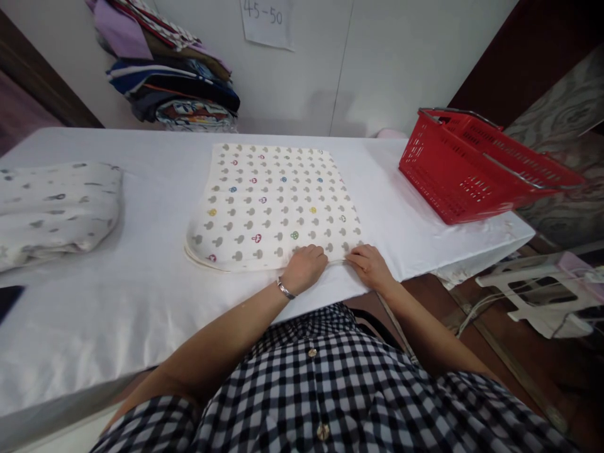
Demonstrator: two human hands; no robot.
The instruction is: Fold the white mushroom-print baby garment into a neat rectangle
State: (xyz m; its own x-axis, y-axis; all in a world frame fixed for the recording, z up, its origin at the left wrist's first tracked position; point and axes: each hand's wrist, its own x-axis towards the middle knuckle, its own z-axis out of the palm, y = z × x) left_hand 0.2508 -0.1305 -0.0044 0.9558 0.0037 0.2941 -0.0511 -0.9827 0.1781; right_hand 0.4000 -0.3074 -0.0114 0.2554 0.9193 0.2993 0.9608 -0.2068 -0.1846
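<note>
A cream cloth (278,201) printed with small grey and coloured mushrooms lies folded flat in layers on the white-covered table. My left hand (306,267), with a metal bracelet at the wrist, is closed on its near edge. Just to the right, my right hand (370,265) pinches the same edge near the cloth's right corner. The fingertips of both hands are partly hidden by the cloth and knuckles. The rounded left corner of the cloth shows several stacked layers.
Another folded patterned cloth (61,207) lies at the left. A stack of folded clothes (174,82) stands against the back wall. A red basket (472,170) sits at the table's right end. A white stool (542,289) is beyond the right edge. A dark flat object (8,301) lies far left.
</note>
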